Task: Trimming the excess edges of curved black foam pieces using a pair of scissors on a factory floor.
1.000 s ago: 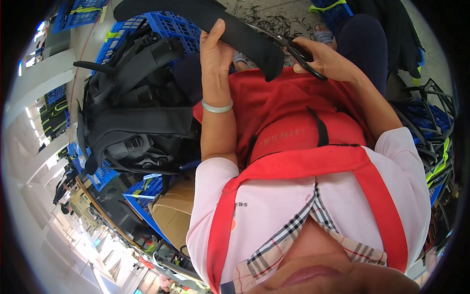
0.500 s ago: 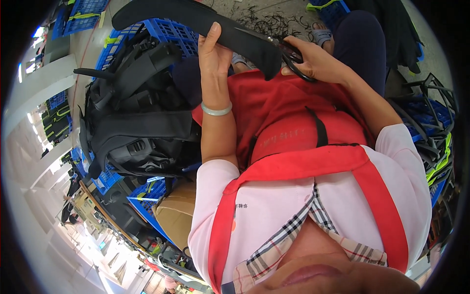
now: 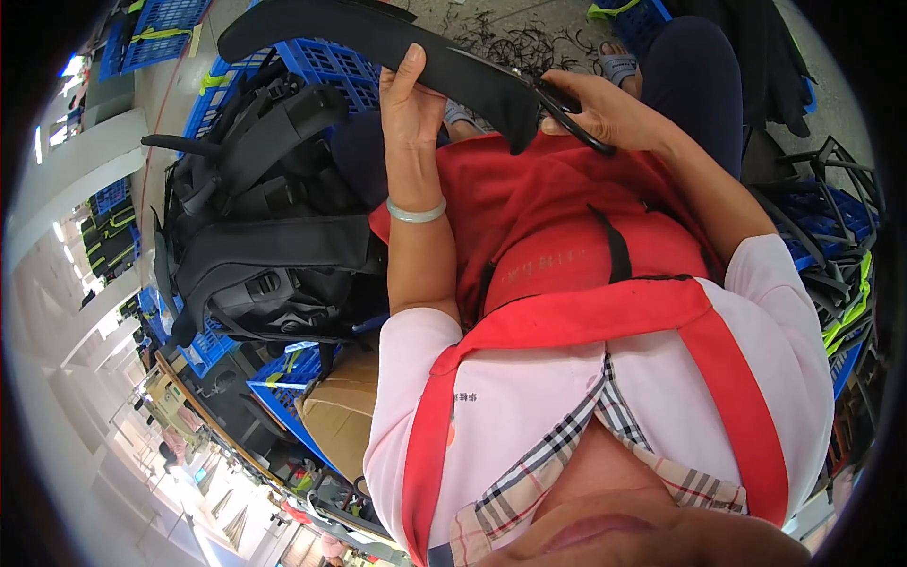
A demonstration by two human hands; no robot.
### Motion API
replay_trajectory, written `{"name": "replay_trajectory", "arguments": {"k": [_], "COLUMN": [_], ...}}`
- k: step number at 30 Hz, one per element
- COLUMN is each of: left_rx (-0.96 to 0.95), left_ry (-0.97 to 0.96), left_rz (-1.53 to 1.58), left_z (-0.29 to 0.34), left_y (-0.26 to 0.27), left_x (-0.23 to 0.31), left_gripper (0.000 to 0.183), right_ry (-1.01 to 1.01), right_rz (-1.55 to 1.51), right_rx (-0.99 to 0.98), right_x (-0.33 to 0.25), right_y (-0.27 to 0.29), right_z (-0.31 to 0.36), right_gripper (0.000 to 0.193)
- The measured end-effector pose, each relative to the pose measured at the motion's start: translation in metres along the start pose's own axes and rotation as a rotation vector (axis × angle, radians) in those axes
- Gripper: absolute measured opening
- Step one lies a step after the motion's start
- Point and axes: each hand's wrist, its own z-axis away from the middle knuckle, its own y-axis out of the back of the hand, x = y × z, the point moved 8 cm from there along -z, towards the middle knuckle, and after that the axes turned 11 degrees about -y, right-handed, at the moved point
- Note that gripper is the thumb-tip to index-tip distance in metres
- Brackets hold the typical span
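Observation:
A long, curved black padded strap point(image 3: 472, 85) stretches from the upper left to above my lap, its broad end hanging over my red apron. My left hand point(image 3: 413, 109) grips it near the middle, thumb on top and the other fingers behind it. In my right hand point(image 3: 609, 109) is a pair of dark-handled scissors point(image 3: 576, 123), with my fingers around the handles. The scissors' pivot lies against the strap's far edge near its right end; the blades run along that edge and are mostly hidden.
At my left, black padded straps and buckled parts point(image 3: 274, 255) lie heaped by blue plastic crates point(image 3: 331, 66). A cardboard box point(image 3: 340, 406) stands behind them. Black scraps point(image 3: 529, 38) litter the floor ahead. On my right, another blue crate point(image 3: 831, 222) holds black straps with yellow-green strips.
My right hand and the scissors have shifted slightly left, and the scissors' handles appear closer together. The strap and my left hand have barely moved.

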Motion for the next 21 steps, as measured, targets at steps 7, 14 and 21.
{"name": "replay_trajectory", "arguments": {"k": [7,14,21], "left_rx": [-0.076,-0.03,0.0], "left_ry": [0.022,0.038,0.053], "left_rz": [-0.012,-0.002,0.01], "left_z": [0.003,0.004,0.004], "left_y": [-0.002,-0.003,-0.005], "left_x": [-0.005,-0.009,-0.013], "left_gripper": [0.019,0.015,0.014], "right_ry": [0.054,0.104,0.138], "right_rz": [0.094,0.234,0.272], "right_rx": [0.025,0.176,0.194], "right_x": [-0.008,-0.009,0.002], "right_y": [0.001,0.0,-0.002], "right_z": [0.001,0.003,-0.006], "right_gripper": [0.058,0.065,0.054]}}
